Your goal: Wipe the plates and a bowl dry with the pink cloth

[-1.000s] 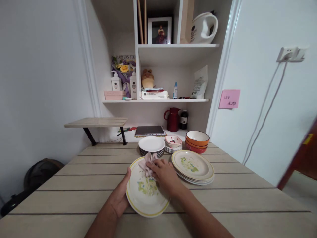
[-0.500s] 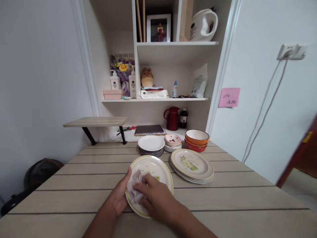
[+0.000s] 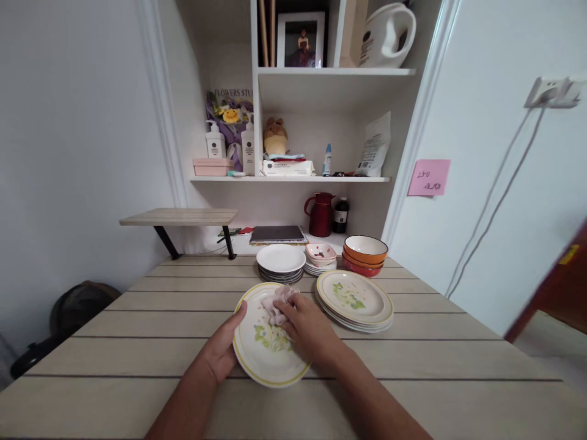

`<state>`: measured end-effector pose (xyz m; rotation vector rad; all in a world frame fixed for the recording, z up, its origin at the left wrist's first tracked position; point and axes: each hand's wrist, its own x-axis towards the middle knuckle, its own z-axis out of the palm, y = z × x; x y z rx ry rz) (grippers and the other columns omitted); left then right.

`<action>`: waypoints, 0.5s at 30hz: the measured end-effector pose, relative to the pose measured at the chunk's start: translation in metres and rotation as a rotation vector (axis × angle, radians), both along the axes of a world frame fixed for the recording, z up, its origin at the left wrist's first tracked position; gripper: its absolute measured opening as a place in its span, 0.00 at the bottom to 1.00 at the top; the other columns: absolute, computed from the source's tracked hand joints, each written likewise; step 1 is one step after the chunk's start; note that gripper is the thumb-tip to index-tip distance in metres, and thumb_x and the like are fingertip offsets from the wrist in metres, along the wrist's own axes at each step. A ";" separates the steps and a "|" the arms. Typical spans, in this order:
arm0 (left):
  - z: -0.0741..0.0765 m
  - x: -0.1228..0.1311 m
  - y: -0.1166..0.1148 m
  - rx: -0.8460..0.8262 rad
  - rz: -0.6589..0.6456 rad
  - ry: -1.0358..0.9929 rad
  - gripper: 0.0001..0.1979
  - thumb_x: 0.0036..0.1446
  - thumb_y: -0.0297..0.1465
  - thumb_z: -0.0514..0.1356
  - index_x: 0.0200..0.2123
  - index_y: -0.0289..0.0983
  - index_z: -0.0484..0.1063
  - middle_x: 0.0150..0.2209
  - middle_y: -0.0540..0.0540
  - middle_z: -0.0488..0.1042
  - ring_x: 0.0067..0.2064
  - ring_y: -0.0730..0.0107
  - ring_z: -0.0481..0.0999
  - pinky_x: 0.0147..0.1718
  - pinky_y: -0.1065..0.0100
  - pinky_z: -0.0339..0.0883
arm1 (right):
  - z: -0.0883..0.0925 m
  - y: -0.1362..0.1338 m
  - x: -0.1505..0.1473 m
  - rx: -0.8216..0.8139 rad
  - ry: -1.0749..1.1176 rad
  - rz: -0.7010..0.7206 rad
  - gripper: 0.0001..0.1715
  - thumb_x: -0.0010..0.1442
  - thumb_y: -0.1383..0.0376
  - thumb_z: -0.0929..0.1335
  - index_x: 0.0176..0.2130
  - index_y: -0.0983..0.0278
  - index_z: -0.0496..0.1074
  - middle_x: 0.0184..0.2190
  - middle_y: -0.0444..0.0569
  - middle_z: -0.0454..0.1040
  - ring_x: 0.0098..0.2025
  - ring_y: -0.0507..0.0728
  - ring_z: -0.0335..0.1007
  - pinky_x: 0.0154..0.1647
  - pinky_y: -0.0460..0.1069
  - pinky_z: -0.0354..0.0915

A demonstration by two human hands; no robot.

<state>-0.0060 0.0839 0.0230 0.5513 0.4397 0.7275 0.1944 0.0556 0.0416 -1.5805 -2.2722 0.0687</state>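
Note:
A cream plate with a yellow rim and a green flower print [image 3: 262,351] lies on the wooden table [image 3: 137,342] in front of me. My left hand [image 3: 224,349] grips its left edge, thumb on the rim. My right hand [image 3: 308,328] presses a crumpled pinkish cloth [image 3: 276,304] against the far part of the plate, fingers closed on the cloth.
A stack of matching flowered plates [image 3: 355,298] sits just right of my hands. Behind are a stack of white plates [image 3: 280,261], small pink bowls [image 3: 320,255] and orange bowls [image 3: 365,252]. Shelves hold a red jug [image 3: 320,214], bottles and a kettle. A dark bag [image 3: 73,305] lies left.
My right hand slid the cloth from the plate's near left side back up to its far edge. My left hand stayed on the rim.

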 end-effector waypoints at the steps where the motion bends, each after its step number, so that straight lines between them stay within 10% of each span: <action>1: -0.001 0.000 0.001 0.002 0.002 0.004 0.33 0.62 0.42 0.56 0.65 0.29 0.56 0.53 0.31 0.74 0.55 0.50 0.74 0.58 0.54 0.61 | 0.000 0.000 -0.002 -0.002 -0.003 0.006 0.28 0.63 0.64 0.63 0.62 0.56 0.64 0.55 0.56 0.66 0.55 0.62 0.64 0.55 0.55 0.60; 15: -0.003 0.000 0.003 0.028 0.127 0.132 0.29 0.62 0.38 0.57 0.62 0.28 0.61 0.48 0.31 0.78 0.49 0.51 0.78 0.54 0.55 0.66 | 0.004 -0.001 -0.012 0.001 -0.089 0.070 0.28 0.66 0.62 0.62 0.64 0.57 0.60 0.55 0.59 0.65 0.54 0.63 0.62 0.53 0.56 0.60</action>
